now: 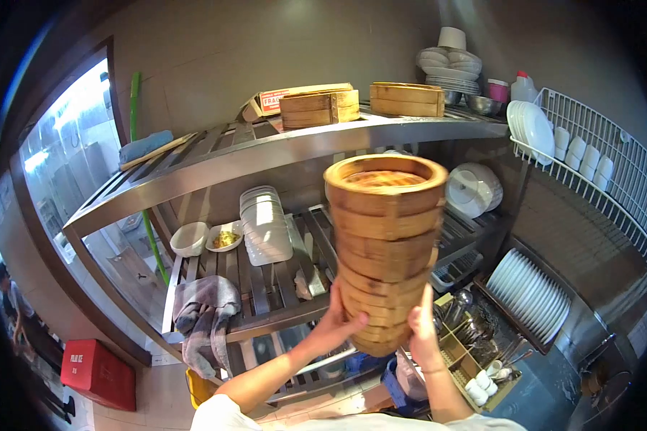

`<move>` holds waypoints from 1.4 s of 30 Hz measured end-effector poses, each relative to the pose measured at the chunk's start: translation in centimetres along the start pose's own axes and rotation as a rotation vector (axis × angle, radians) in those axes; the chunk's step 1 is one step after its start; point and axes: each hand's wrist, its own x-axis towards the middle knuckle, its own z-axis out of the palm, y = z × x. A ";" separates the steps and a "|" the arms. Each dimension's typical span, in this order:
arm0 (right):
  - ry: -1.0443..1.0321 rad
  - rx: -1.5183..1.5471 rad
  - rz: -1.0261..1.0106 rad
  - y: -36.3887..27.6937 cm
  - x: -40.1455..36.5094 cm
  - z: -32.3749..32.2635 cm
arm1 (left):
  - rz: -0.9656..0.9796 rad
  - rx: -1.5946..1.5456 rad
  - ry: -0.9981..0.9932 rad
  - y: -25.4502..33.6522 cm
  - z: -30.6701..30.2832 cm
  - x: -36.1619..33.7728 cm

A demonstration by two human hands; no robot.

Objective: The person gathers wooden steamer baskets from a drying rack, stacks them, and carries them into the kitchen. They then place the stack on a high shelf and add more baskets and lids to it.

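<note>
A tall stack of round bamboo steamer baskets (384,244) is held up in front of the metal shelving, its woven top basket facing me. My left hand (336,323) grips the lower left side of the stack, thumb across the front. On the lower right side, my right hand (424,334) presses against the baskets with its fingers partly hidden behind them. Two more bamboo steamers, one at the left (309,109) and one at the right (407,99), sit on the top shelf above.
The slatted steel shelf (266,154) carries a cardboard box (269,100) and stacked dishes (449,68). Below are white containers (264,223), a bowl of food (224,237) and a towel (207,305). Plates (528,294) and a cutlery box (474,352) lie right. A person (29,316) stands far left.
</note>
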 end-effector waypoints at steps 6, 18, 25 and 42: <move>0.177 -0.034 -0.109 -13.1 -1.9 -3.4 | 0.163 -0.185 -0.320 8.2 7.6 5.1; -0.219 0.140 -0.342 -33.4 14.7 1.1 | 0.291 0.324 -0.346 31.1 6.5 16.2; -0.297 0.146 -0.318 -34.8 25.6 7.7 | 0.169 0.317 -0.118 38.9 3.8 13.7; -0.630 0.306 -0.105 -24.0 41.1 16.3 | 0.205 0.491 0.254 34.4 -9.7 22.8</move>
